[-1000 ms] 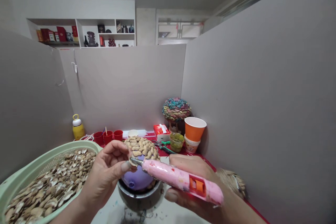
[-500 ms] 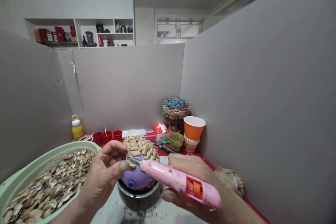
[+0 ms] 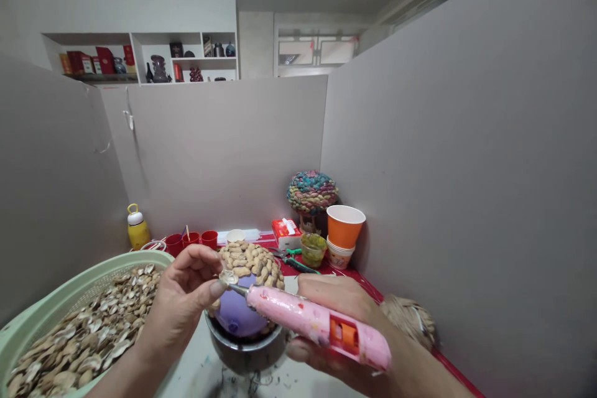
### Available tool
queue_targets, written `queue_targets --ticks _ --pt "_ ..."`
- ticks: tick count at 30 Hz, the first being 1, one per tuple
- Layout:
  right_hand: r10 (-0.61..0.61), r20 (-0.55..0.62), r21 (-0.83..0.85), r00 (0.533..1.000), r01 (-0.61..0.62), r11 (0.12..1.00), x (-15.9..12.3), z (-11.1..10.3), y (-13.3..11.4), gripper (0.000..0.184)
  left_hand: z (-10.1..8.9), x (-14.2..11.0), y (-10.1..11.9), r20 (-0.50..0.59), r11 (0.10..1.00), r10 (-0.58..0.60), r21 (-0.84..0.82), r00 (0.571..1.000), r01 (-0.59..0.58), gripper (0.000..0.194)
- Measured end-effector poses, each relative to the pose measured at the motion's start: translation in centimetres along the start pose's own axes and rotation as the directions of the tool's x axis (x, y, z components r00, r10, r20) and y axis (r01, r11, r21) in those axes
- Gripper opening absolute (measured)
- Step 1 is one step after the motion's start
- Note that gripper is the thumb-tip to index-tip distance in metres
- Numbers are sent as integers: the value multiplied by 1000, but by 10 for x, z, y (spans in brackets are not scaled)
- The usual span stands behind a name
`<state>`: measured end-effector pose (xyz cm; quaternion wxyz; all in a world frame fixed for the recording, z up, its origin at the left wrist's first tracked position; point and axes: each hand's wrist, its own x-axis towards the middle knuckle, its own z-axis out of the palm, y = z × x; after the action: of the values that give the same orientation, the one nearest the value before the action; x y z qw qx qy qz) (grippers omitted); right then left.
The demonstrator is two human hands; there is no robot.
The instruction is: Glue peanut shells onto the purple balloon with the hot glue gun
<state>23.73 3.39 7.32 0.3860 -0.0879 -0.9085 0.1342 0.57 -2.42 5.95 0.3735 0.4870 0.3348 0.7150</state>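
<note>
My left hand (image 3: 189, 289) pinches a peanut shell half (image 3: 228, 277), its hollow side showing, between thumb and fingers. A pink hot glue gun (image 3: 317, 320) lies in the grip of my right hand (image 3: 340, 308), and its metal nozzle reaches the shell's lower edge. Behind both hands a purple balloon (image 3: 240, 314) rests in a dark metal bowl (image 3: 245, 343). Peanut shells (image 3: 254, 259) cover the balloon's upper and far side; its near side is bare. The glue gun hides part of the balloon's right side.
At left stands a green basket (image 3: 13, 329) full of shells. Farther back are red cups (image 3: 209, 239), a yellow bottle (image 3: 138, 235), a tissue pack (image 3: 286, 234), pliers (image 3: 298, 264), orange paper cups (image 3: 345, 230) and a woven tree ornament (image 3: 311, 193). Twine (image 3: 410, 320) lies right. Grey partitions enclose the table.
The shell in my left hand has turned so that its hollow faces me more, and it sits slightly higher. The glue gun has shifted a little left.
</note>
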Motion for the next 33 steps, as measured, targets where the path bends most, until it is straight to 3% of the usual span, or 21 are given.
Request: queue_targets --ticks 7,14,21,33 --pt "2 79 -107 997 7 994 1 -3 -3 54 -4 -2 -5 9 995 74 59 997 -75 23" --pt "-16 3 -146 1000 16 989 0 -2 0 50 -3 -2 -5 -22 991 118 70 993 -116 22" --pt "43 -17 -156 999 -45 987 -4 1 5 40 -5 -3 -5 -9 983 160 96 987 -158 21" --pt "20 -24 -163 1000 -24 986 -6 2 9 34 -4 -4 -5 23 968 206 140 978 -207 20"
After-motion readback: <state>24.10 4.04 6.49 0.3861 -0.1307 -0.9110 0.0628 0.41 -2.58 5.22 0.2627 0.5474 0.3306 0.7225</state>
